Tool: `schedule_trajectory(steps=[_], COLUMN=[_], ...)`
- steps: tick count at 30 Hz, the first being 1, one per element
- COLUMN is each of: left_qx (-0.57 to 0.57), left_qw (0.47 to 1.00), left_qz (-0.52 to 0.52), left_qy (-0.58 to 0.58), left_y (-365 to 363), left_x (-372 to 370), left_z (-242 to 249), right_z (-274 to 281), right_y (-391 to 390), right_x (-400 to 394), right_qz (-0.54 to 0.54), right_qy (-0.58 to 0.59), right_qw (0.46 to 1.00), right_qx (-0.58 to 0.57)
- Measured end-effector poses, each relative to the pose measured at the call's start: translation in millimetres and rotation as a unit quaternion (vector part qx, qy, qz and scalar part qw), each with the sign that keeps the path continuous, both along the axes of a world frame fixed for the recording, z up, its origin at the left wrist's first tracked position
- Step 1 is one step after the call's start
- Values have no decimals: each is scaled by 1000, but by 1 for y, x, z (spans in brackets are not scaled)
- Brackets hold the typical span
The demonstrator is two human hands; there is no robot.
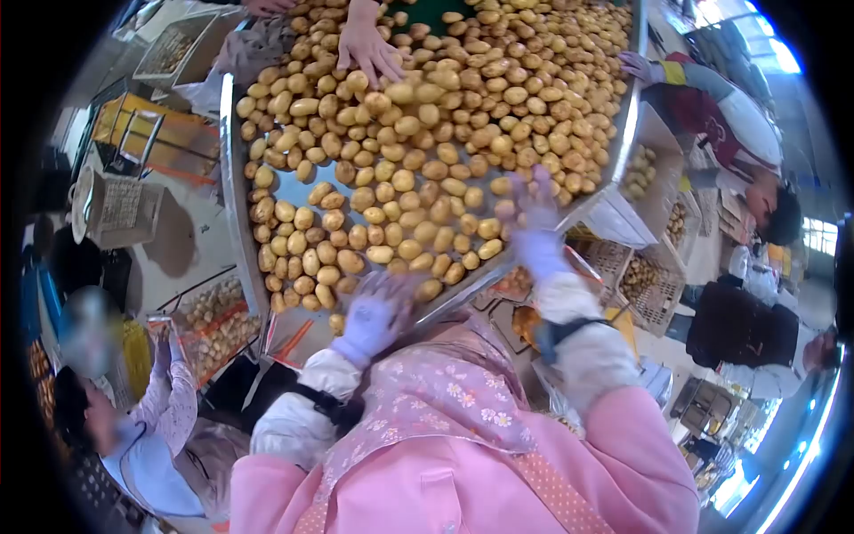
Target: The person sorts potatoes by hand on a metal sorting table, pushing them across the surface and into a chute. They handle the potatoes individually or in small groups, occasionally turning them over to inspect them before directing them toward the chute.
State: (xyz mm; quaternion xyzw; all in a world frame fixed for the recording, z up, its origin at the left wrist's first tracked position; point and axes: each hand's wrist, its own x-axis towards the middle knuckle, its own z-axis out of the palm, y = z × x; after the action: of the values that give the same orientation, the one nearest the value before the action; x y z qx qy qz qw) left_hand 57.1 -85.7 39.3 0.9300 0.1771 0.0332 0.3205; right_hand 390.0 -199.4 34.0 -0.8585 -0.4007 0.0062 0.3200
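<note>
Small yellow-brown potatoes spread in a thick layer over a metal-edged sorting table. My left hand, in a pale lilac glove, lies at the table's near edge against the closest potatoes. Its fingers are stretched out, though smeared by motion. At the right near corner, my right hand wears the same kind of glove and touches the potatoes beside it, fingers spread and slightly blurred. I see no potato gripped in either hand.
Another person's bare hand rests on the potatoes at the far side. A co-worker's gloved hand is at the right rim. Crates of potatoes stand at right, another crate at lower left. A pale basket sits on the floor.
</note>
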Motion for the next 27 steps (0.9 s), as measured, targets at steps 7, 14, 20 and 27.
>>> schedule_trajectory(steps=[7,14,20,27], left_qx=[50,25,93,32], left_qw=[984,956,908,950], left_qz=[155,282,406,285], left_qy=[77,80,46,121], left_y=[21,79,115,42], left_x=[-62,-107,-25,-52], left_z=[-14,1,-45,-23], right_z=[-38,-47,-41,-1], right_y=[61,155,231,61], right_x=[-145,-2,-132,-40], right_qz=[475,369,293,370], right_qy=[-43,-102,-78,-92], right_qw=[860,891,936,882], right_qx=[-180,-244,-179,-276])
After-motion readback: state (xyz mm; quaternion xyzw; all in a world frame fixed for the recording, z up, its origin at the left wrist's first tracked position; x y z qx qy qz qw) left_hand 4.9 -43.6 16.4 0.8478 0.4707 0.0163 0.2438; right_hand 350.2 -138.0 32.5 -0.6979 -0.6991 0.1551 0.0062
